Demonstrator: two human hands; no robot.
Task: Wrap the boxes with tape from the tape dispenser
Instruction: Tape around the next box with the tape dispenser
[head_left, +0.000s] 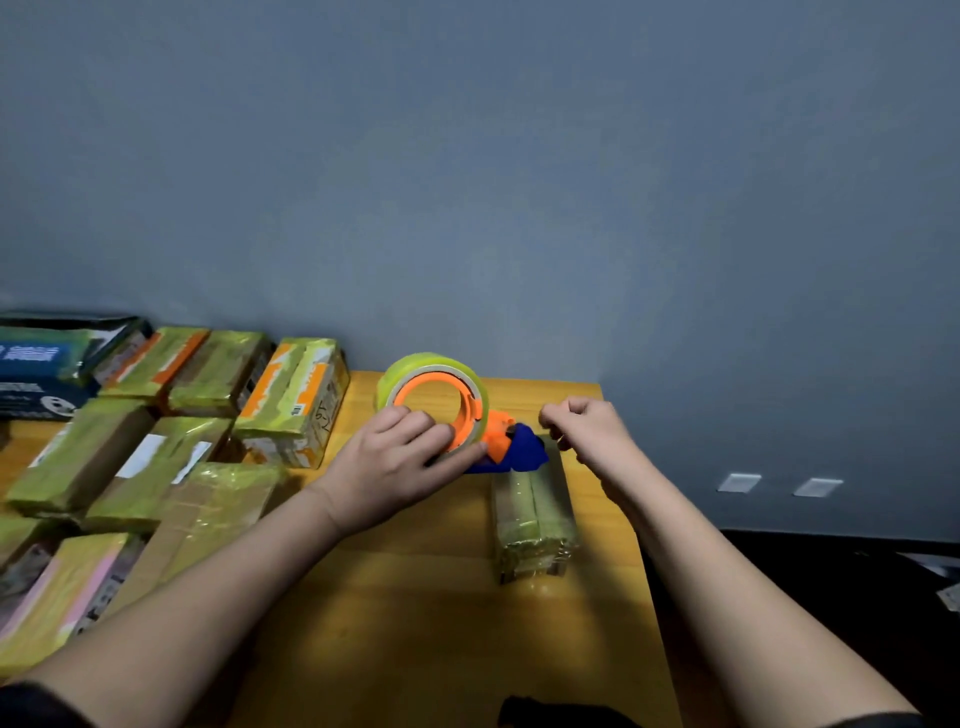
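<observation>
Your left hand (400, 462) grips the dispenser (457, 421), fingers curled over the orange hub inside the tape roll (410, 371), thumb along the roll's lower edge. The dispenser stands on the counter (415, 597) near the back edge, its blue nose touching the far end of the box (535, 525) in front of you. That box lies lengthwise, already shiny with yellowish tape, just right of centre.

Your right hand (582, 426) is raised just right of the blue nose, fingers curled in a pinch; it looks like it's pulling the tape end, but the clear tape itself is too hard to see to be sure.

Left side of the counter: a pile of wrapped boxes (156, 452) packed close together, touching. A dark blue carton (47, 364) sits behind them at the far left, against the grey wall (519, 182).
</observation>
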